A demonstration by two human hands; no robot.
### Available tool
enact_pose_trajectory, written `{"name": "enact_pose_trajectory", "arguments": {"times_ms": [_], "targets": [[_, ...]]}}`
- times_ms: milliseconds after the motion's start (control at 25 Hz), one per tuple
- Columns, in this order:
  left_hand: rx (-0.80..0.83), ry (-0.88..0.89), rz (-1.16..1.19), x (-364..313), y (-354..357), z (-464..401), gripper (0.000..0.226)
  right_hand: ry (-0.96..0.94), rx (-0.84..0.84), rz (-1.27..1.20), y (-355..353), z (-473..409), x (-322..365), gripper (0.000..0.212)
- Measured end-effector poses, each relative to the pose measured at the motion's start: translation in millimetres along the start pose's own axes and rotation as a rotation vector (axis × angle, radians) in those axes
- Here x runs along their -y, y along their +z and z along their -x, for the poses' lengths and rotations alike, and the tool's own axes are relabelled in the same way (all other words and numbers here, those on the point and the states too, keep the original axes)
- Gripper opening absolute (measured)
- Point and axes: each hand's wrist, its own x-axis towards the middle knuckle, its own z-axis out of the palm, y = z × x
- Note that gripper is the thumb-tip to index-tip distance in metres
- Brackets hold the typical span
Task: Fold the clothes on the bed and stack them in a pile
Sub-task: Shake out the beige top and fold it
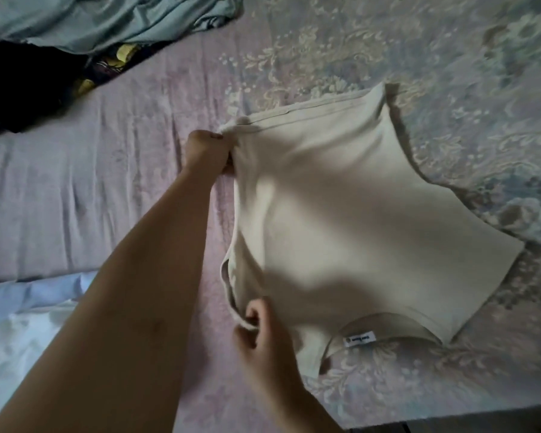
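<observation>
Label text on shirt (356, 220) unreadable; fingertips buried in fabric. Left hand (208, 151) pinches the hem corner, right hand (263, 332) pinches the sleeve edge. Collar points toward the camera, hem away.

- My bed's sheet (75, 195) fills nearly all I see: plain dusty pink towards nine o'clock, creased in long shallow folds.
- From twelve round to four o'clock a floral print in pale grey-blue and cream takes over.
- At five o'clock runs a dark edge (481, 421) (what it is I cannot tell).
- The light is dim and soft.
</observation>
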Motion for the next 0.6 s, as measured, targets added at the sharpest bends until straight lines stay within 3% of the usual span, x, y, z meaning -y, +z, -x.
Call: {"name": "enact_pose_trajectory", "arguments": {"times_ms": [160,240,360,480,600], "targets": [[-0.038,0.031,0.022,-23.6,19.9,-8.8,0.038,0.241,-0.272,-0.207,-49.9,-3.4,-10.7,0.030],[-0.009,0.090,-0.052,-35.4,42.4,-8.2,0.046,0.333,-0.318,-0.160,-67.5,-6.8,-20.6,0.026],[0.048,0.168,-0.198,-40.7,78.9,-3.3,0.036,0.420,-0.348,-0.124,-81.5,-13.6,-35.5,0.027],[0.101,0.151,-0.248,-38.8,89.8,-0.5,0.031,0.400,-0.298,-0.050,-84.3,-16.5,-45.3,0.028],[0.051,0.216,-0.236,-36.0,87.2,2.8,0.030,0.118,-0.354,0.445,-84.6,-12.1,-58.1,0.041]]}}
